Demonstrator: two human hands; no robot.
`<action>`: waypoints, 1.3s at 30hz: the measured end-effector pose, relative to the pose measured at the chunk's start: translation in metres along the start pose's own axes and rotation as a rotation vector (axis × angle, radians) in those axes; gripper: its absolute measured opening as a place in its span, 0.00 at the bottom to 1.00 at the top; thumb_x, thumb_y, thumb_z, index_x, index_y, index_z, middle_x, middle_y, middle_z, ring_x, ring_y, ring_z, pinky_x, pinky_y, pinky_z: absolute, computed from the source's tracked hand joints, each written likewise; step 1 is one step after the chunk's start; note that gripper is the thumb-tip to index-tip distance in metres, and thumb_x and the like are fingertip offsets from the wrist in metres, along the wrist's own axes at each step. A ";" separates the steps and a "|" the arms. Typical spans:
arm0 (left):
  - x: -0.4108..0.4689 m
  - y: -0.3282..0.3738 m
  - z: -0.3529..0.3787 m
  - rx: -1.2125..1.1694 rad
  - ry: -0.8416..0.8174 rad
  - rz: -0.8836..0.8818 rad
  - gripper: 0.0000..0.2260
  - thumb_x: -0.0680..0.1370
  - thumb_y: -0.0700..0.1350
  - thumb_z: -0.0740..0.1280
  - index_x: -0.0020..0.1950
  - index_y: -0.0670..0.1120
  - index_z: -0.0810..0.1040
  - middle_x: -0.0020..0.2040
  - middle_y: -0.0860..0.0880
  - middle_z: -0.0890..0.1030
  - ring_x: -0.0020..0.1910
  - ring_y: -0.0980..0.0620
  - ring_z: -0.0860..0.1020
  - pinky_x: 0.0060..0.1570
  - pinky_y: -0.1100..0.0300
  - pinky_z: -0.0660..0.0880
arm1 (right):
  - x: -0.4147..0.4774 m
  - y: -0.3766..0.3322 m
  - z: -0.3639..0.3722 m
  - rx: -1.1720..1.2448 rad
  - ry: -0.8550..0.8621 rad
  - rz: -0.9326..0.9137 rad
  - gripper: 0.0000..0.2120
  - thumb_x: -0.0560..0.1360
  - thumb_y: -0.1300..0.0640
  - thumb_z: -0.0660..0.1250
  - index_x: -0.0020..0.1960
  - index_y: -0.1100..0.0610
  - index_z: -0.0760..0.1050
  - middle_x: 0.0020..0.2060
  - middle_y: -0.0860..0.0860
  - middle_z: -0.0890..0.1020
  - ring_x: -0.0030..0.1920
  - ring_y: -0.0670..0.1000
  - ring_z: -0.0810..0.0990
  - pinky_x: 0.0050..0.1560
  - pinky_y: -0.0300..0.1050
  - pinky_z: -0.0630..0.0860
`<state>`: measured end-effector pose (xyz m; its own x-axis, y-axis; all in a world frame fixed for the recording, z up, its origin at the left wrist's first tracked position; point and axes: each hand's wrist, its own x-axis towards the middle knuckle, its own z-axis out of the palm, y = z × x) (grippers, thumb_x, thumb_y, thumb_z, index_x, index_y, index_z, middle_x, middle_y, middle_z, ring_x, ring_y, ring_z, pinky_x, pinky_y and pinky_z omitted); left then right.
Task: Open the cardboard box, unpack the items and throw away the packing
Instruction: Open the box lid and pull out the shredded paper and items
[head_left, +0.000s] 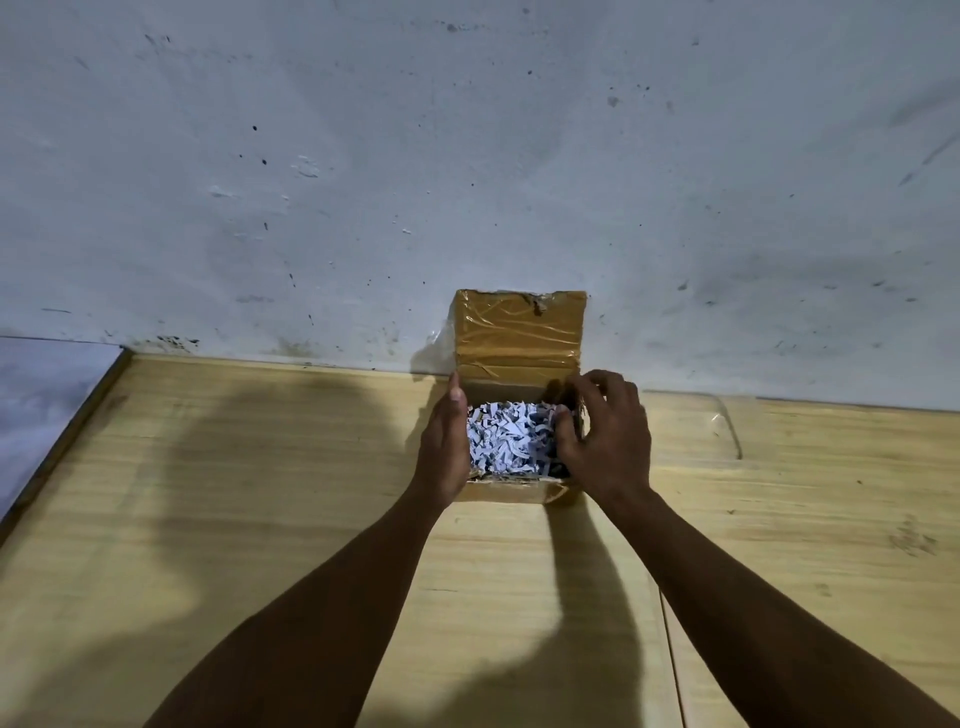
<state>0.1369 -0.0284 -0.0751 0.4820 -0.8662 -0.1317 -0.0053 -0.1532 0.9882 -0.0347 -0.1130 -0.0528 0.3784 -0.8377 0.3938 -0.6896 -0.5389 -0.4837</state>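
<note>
Wall (467, 156), whitewashed and speckled with dark marks, is seen across the upper half of the view. Pale wooden desk (260, 467) is set against it below and is crossed by the shadows of both arms. Cardboard box (511, 491) is placed at the far edge of the desk, close against the wall and near the middle of the view. Its lid flap (519, 332), covered in glossy brown tape, is stood upright and leaned back on the wall, so the box is open. Left hand (444, 447) is laid flat along the left side of the box, fingers straight and together, nothing gripped. Right hand (608, 441) is curled over the right rim, thumb inside and fingers bent over the wall, so the rim is pinched. Shredded paper (511, 436), white with bluish flecks, is packed nearly to the rim; whatever lies beneath is hidden. Clear curled strip (730, 423), material not determined, is noted on the desk to the right of the box.
</note>
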 end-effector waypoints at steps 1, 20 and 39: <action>0.000 0.001 0.000 -0.002 0.000 -0.003 0.34 0.76 0.71 0.44 0.79 0.56 0.56 0.78 0.54 0.62 0.72 0.62 0.61 0.69 0.62 0.58 | 0.003 -0.008 -0.001 -0.009 0.025 -0.111 0.17 0.70 0.57 0.70 0.59 0.56 0.78 0.55 0.53 0.78 0.55 0.55 0.75 0.50 0.54 0.76; -0.003 -0.001 0.003 0.004 0.042 -0.031 0.37 0.73 0.75 0.46 0.78 0.60 0.57 0.77 0.56 0.63 0.70 0.65 0.62 0.69 0.61 0.59 | 0.046 -0.060 0.039 -0.446 -1.021 -0.226 0.26 0.70 0.48 0.74 0.65 0.55 0.74 0.56 0.54 0.83 0.57 0.56 0.81 0.51 0.46 0.76; -0.005 -0.003 0.004 0.149 0.073 -0.054 0.26 0.81 0.63 0.43 0.79 0.58 0.55 0.79 0.53 0.60 0.76 0.53 0.61 0.68 0.61 0.55 | 0.037 -0.036 0.052 -0.536 -0.983 -0.465 0.37 0.73 0.56 0.71 0.78 0.53 0.57 0.69 0.56 0.74 0.65 0.59 0.76 0.60 0.52 0.74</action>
<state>0.1312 -0.0252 -0.0772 0.5477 -0.8187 -0.1727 -0.1047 -0.2718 0.9566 0.0362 -0.1292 -0.0614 0.8049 -0.4088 -0.4301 -0.4431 -0.8962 0.0225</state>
